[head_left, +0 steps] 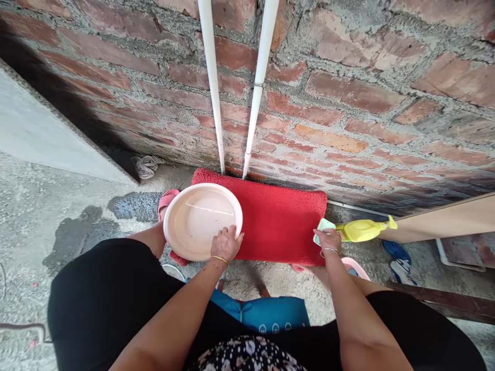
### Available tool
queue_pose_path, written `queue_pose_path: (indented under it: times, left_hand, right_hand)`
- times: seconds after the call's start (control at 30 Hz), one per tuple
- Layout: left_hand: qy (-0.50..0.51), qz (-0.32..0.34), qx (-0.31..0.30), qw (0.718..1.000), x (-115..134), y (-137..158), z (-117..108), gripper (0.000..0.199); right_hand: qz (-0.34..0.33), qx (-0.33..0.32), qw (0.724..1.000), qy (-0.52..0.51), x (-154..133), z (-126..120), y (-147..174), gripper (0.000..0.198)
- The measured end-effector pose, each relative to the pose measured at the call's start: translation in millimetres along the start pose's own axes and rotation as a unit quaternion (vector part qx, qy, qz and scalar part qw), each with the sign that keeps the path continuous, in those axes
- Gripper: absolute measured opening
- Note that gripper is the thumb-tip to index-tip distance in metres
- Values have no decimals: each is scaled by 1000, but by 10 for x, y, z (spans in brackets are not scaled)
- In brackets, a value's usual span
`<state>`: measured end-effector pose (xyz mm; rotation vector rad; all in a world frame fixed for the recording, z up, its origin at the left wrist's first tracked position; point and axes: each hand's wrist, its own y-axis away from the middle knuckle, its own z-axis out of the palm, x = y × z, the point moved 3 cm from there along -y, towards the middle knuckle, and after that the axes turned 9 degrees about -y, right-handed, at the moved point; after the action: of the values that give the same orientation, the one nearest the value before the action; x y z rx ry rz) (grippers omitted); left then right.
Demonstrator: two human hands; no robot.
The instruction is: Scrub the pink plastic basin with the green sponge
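Note:
My left hand (226, 243) grips the near right rim of a pale pink basin (185, 245), with the fingers over the inner side and the thumb outside. Clear water with a few dark specks lies in the basin, which stands on the left end of a red fuzzy mat (282, 221). At the mat's right end, my right hand (328, 240) is closed on a small pale green plastic dish (324, 225); its underside is hidden. Just beyond that hand is a yellow bottle (359, 230) with a nozzle pointing right.
A brick wall (332, 118) with two white pipes (213, 77) rises behind the mat. A pale slab (58, 123) stands left, near a bundled rope or rag (146, 166). Blue shoes (402, 265) and a tan board (444, 219) are at right. Wet patches (83, 234) mark the concrete.

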<state>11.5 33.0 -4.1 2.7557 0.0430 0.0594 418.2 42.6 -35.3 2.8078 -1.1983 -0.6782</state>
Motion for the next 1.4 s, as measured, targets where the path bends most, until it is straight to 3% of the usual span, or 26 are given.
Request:
queue_pose_path:
  times: [0.13,0.33,0.43,0.53,0.77,1.1,1.3,1.4]
  left_hand:
    - [3,2,6,1000,-1,3,-7,49]
    - [0,7,14,1000,-4,4,-3,45]
    - [2,10,18,1000,-6,8,2,45]
    - [3,9,17,1000,-8,9,10,46]
    - [1,11,16,1000,-5,3,11,48]
    - [-12,9,23,1000,-1,1,32,48]
    - [-8,9,12,1000,-3,-11,35,48]
    - [-3,9,15,1000,-7,-12,31,48]
  right_hand:
    - [-30,-49,998,-35,-686,288,352,38]
    - [-162,-166,972,-21,-1704,861,1081,33]
    - [-217,-202,955,-7,-1967,1056,1328,32]
    - [-254,-219,942,13,-2045,1141,1420,32]
    - [-204,-186,961,15,-1664,947,1073,32]
    - [-60,-79,995,16,-527,275,293,36]
    - [20,-35,999,12,118,7,63,42]
    - [71,-26,996,42,306,-106,14,46]
